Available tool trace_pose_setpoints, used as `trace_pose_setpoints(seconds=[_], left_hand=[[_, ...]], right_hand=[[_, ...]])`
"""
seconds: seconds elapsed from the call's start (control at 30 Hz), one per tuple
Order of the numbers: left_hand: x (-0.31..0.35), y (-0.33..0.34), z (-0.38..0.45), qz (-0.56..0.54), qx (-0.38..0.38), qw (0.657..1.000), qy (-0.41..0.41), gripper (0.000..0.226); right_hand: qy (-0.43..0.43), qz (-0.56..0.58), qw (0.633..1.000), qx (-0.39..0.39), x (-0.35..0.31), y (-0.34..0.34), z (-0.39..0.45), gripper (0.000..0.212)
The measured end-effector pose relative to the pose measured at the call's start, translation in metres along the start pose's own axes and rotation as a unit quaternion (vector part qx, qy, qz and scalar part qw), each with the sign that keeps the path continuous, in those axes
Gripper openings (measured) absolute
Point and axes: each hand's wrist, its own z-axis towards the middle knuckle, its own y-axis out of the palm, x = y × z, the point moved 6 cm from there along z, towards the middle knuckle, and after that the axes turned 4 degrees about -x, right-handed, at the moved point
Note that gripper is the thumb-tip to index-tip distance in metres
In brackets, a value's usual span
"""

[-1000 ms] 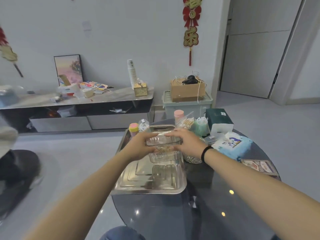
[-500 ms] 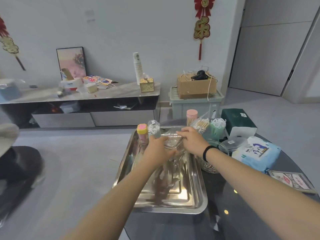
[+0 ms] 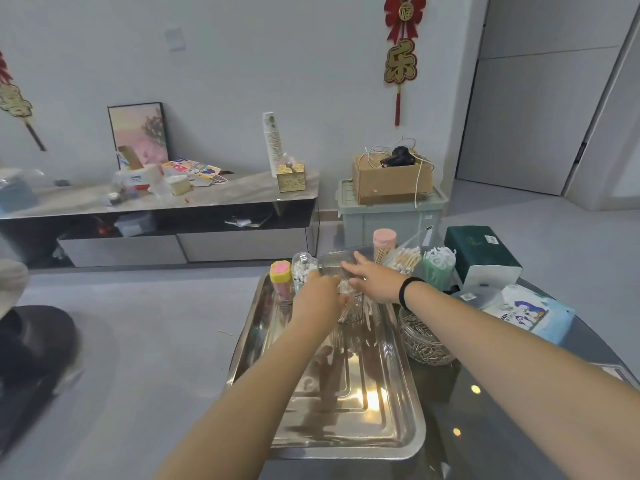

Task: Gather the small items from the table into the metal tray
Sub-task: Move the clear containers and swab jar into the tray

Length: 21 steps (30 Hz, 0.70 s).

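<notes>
Leaning against the wall far beyond the grip — a framed picture [image 3: 138, 133]; sitting on a pale storage bin [image 3: 391, 216] beyond and right of it — a cardboard box [image 3: 391, 181]; hanging higher up, a red ornament [image 3: 401, 46].

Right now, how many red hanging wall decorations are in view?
2. One red-and-gold decoration hangs on the wall above the cardboard box; another is cut off at the left edge. Others may lie outside the frame.
</notes>
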Motion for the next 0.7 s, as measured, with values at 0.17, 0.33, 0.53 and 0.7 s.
trace_pose_setpoints(seconds=[0.17, 0.33, 0.53, 0.7], left_hand=[[0.006, -0.015, 0.003, 0.006, 0.003, 1.0, 0.004, 0.048], [0.032, -0.037, 0.031, -0.006, 0.048, 0.998, 0.025, 0.036], [0.045, -0.019, 0.087, 0.008, 0.026, 1.0, 0.011, 0.035], [0.038, 0.002, 0.112, 0.025, 0.018, 1.0, -0.007, 0.036]], right_hand=[[0.0, 0.023, 0.996, 0.091, 0.006, -0.02, -0.014, 0.038], [0.019, 0.008, 0.973, 0.228, 0.038, -0.064, -0.005, 0.035], [0.105, -0.097, 0.967, 0.211, 0.072, -0.078, 0.04, 0.039], [0.145, -0.078, 0.978, 0.132, 0.091, -0.068, 0.079, 0.042]])
